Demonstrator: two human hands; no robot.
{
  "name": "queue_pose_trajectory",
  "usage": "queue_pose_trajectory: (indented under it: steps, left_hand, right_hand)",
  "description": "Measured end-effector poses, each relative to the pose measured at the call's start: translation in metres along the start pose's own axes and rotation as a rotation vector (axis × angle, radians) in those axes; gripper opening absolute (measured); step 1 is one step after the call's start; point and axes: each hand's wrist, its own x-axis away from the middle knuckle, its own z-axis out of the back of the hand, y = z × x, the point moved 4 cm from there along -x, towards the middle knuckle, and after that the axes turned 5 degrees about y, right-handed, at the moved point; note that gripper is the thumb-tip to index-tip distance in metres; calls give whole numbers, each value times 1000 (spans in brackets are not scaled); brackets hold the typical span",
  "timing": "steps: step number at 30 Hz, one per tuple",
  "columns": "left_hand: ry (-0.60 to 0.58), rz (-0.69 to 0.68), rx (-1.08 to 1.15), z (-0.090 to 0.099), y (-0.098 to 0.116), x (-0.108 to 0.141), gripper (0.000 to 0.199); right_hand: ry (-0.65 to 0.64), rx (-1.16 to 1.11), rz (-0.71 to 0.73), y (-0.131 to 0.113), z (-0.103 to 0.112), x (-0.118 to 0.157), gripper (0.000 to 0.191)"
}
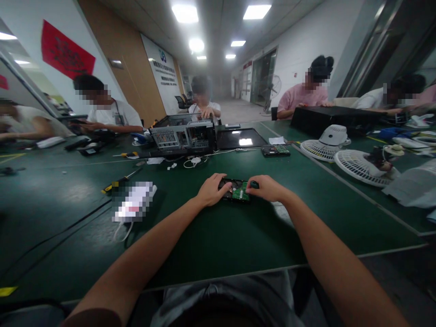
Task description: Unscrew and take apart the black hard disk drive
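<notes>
While the left hand (211,190) clasps the hard drive (235,192) by its left end on the green table (235,240), I have the right hand (268,188) pinching a small dark handle (254,185) at the right edge of the circuit board (241,192); open computer case (170,138) sits farther back

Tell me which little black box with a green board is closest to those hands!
The nearer box, between the left hand and right hand; the other box lies farther back, by a white paper.
</notes>
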Motion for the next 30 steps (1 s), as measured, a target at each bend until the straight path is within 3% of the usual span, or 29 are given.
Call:
queue_pose_trajectory:
  steps: [10, 30]
  left_hand:
    - [-6, 13, 4, 1, 0, 0, 60]
    - [-36, -14, 34, -2, -7, -2, 56]
  right_hand:
    - [23, -5, 33, -9, -3, 2, 11]
    - [-18, -204, -12, 6, -10, -2, 18]
